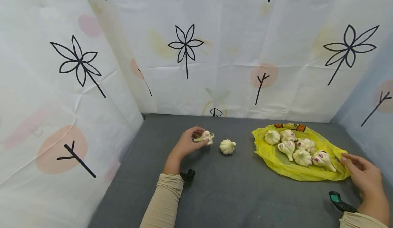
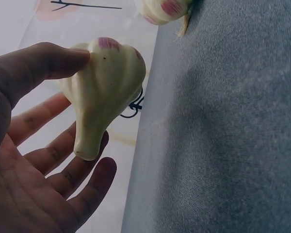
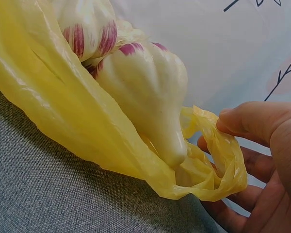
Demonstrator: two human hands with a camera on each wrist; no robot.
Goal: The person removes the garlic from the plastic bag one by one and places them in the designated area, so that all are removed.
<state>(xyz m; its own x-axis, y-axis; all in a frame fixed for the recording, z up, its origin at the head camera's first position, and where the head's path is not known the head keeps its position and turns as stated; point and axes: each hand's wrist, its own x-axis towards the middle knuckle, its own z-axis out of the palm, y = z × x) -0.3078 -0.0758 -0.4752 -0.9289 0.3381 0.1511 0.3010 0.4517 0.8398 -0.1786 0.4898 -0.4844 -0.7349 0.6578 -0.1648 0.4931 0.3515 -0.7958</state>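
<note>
My left hand (image 1: pixel 191 142) pinches a garlic bulb (image 2: pixel 106 82) between thumb and fingers, over the left-middle of the table. The bulb is cream with purple patches, and its stem points back toward the palm. A second garlic bulb (image 1: pixel 227 146) lies on the table just right of that hand. On the right, my right hand (image 1: pixel 365 173) pinches the edge of a yellow plastic bag (image 3: pixel 63 102) between thumb and fingers. Spread wide, the bag holds several garlic bulbs (image 1: pixel 302 157), some streaked with purple. One purple-streaked bulb (image 3: pixel 150 92) lies nearest the right hand.
A dark grey cloth (image 1: pixel 233 194) covers the table. White sheeting (image 1: pixel 221 84) printed with flowers and twigs stands behind the table and along both sides. Each wrist carries a dark device (image 1: pixel 188 175) on a strap.
</note>
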